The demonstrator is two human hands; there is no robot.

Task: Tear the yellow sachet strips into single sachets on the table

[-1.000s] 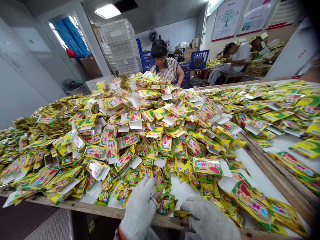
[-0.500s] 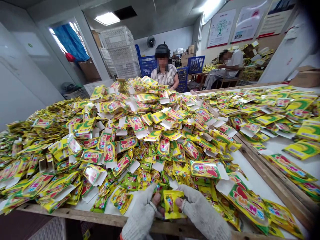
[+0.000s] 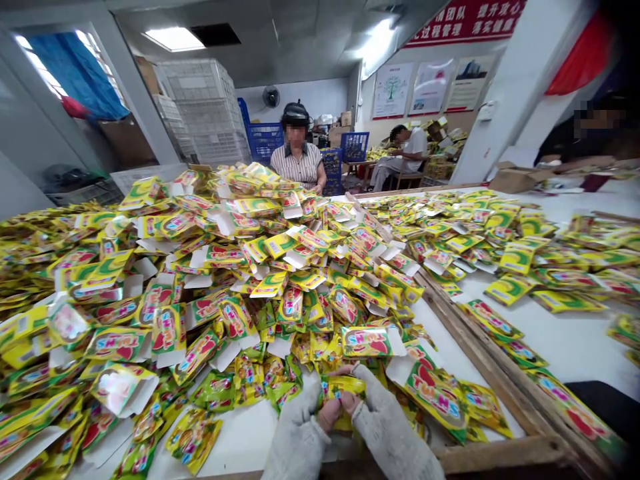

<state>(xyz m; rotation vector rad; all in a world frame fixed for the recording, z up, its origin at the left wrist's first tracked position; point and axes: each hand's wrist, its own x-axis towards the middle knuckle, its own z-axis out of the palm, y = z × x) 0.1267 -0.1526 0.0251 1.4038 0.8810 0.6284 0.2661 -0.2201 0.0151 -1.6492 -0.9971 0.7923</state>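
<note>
Both my hands wear white fingerless gloves and meet at the bottom middle of the view. My left hand [image 3: 300, 427] and my right hand [image 3: 375, 420] pinch the same small yellow-green sachet [image 3: 343, 385] between bare fingertips, just above the table's near edge. Right behind the sachet rises a big heap of yellow, green and red cartons and sachets [image 3: 250, 267]. One open carton [image 3: 367, 341] with a white flap lies just beyond my right hand.
A wooden rail [image 3: 465, 340] splits the white table [image 3: 250, 437]; more packets lie scattered right of it [image 3: 505, 260]. A person in a striped shirt [image 3: 297, 160] sits across the heap, another person [image 3: 407, 150] further back. White and blue crates [image 3: 200, 110] stand behind.
The view has swung right and moved closer. My hands have gone from the table edge to lifting one sachet and now hold it flatter, closer to the heap.
</note>
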